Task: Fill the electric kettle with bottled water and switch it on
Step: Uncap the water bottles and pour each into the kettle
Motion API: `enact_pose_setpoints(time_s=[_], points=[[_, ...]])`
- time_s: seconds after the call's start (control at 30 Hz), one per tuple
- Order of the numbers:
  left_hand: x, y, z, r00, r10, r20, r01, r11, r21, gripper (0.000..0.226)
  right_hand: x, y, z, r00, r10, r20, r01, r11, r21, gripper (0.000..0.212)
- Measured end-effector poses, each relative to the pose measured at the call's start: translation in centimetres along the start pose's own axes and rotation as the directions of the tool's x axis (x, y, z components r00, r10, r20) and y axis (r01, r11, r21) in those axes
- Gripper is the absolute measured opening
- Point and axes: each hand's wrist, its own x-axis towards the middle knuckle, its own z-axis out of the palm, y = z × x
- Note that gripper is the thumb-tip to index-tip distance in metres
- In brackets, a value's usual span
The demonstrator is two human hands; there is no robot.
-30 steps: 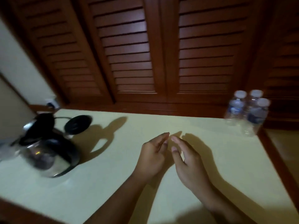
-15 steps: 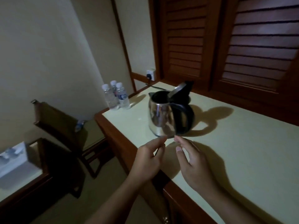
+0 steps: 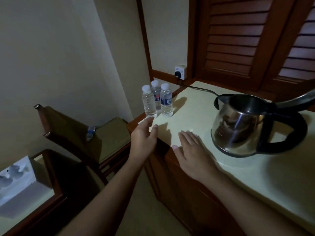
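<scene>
A steel electric kettle (image 3: pixel 238 126) with a black handle stands on the cream countertop (image 3: pixel 255 176), its lid raised open. Three capped water bottles (image 3: pixel 157 101) stand together at the counter's far left corner. My left hand (image 3: pixel 144 140) reaches toward them with fingers apart, its fingertips just short of the nearest bottle (image 3: pixel 148 102), holding nothing. My right hand (image 3: pixel 192 154) hovers flat over the counter's edge, left of the kettle, fingers spread and empty.
A black cord (image 3: pixel 201 90) runs from a wall socket (image 3: pixel 180 72) to the kettle's base. A wooden chair (image 3: pixel 81 130) with another bottle (image 3: pixel 90 132) on its seat stands left of the counter. A tissue box (image 3: pixel 17 181) sits at lower left. Louvred shutters (image 3: pixel 238 40) stand behind.
The view has swung left, bringing the bottles nearer to centre. My left hand has stretched out toward the bottles and my right hand has flattened over the counter edge.
</scene>
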Motion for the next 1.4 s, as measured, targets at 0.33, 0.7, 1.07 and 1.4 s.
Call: enact_pose_setpoints(time_s=[0.33,0.7,1.07,1.4], points=[[10.5,-1.9,1.4,0.996,-0.080,0.030,0.084,0.984,-0.156,0.082,1.2,-0.4,0.8,0.983,0.090,0.160,-0.050,0.970,-0.239,0.079],[9.4,-1.9,1.8,0.989,-0.052,-0.138,0.035,0.991,-0.125,0.040,1.6,-0.8,-1.3,0.995,0.087,-0.052,-0.086,0.996,0.031,0.064],[0.3,3.4,0.5,0.878,0.432,0.206,-0.397,0.898,-0.190,0.057,3.1,-4.4,-12.2,0.937,-0.026,-0.349,0.062,0.994,0.093,0.049],[0.1,8.4,0.9,0.695,0.467,0.546,-0.293,0.878,-0.378,0.066,-2.1,-3.0,-18.7,0.921,-0.041,-0.387,-0.013,0.991,-0.136,0.046]])
